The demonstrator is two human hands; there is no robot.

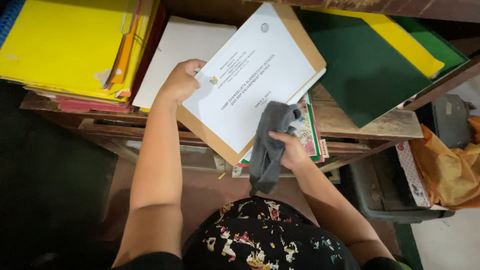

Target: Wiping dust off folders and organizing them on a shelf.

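One brown folder (300,42) with a white cover sheet (252,80) fastened on its front is being held up at a slant in front of the wooden shelf (370,125), its lower corner hanging out past the shelf edge. The left hand (181,81) is gripping it at the left edge, fingers curled around the border with the thumb side on the sheet, and the right hand (291,150) is closing around a dark grey cloth (270,145), bunched in the fist so that its upper fold is touching the lower right part of the sheet while the rest is dangling down toward the person's patterned garment (265,235). Judging by where the cloth is resting, the wiping looks to be in mid course: the rag is meeting only the lower corner, and whether the upper part of the cover has been gone over cannot be told, since no dust is showing either way. Behind the folder a plain white folder (175,55) is lying flat on the shelf, and under the cloth hand a few colourful booklets (312,132) are poking out. Farther left a thick stack of yellow folders (70,45) is sitting untouched, and to the right a dark green folder (365,70) and a yellow one (405,42) are lying at an angle, so much of the shelf seemingly is waiting. An orange bag (450,165) is slumping in a bin at the far right.
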